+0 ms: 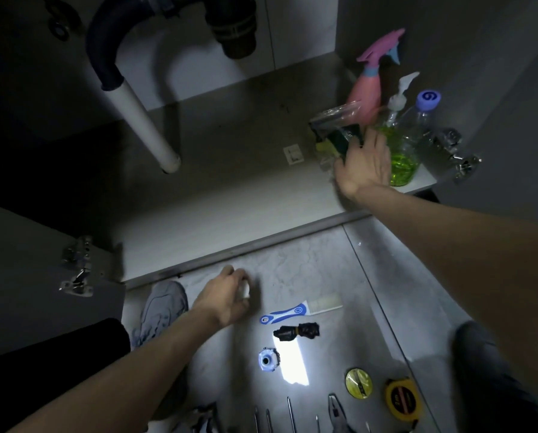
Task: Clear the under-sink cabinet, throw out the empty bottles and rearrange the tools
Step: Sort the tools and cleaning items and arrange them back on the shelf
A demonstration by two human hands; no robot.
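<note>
Your right hand (364, 165) reached into the right front corner of the under-sink cabinet, fingers spread and nearly straight, against a plastic bag (336, 128) of dark and yellow items but not gripping it. Your left hand (227, 300) hovered low over the floor tiles (308, 264), fingers curled around something small and pale that could not be identified. Just behind the right hand stood a pump bottle of green liquid (402, 151), a pink spray bottle (367, 95) and a clear bottle with a blue cap (423, 110), clustered on the cabinet floor (230, 170). On the tiles, tools lay in rows: a blue-handled scraper (295, 309), a yellow tape measure (402, 400), pliers (336, 410) and screwdrivers (289, 414). The step appeared to be clearing the cabinet's last corner; the next move likely called for closing the fingers on the bag without toppling the bottles.
</note>
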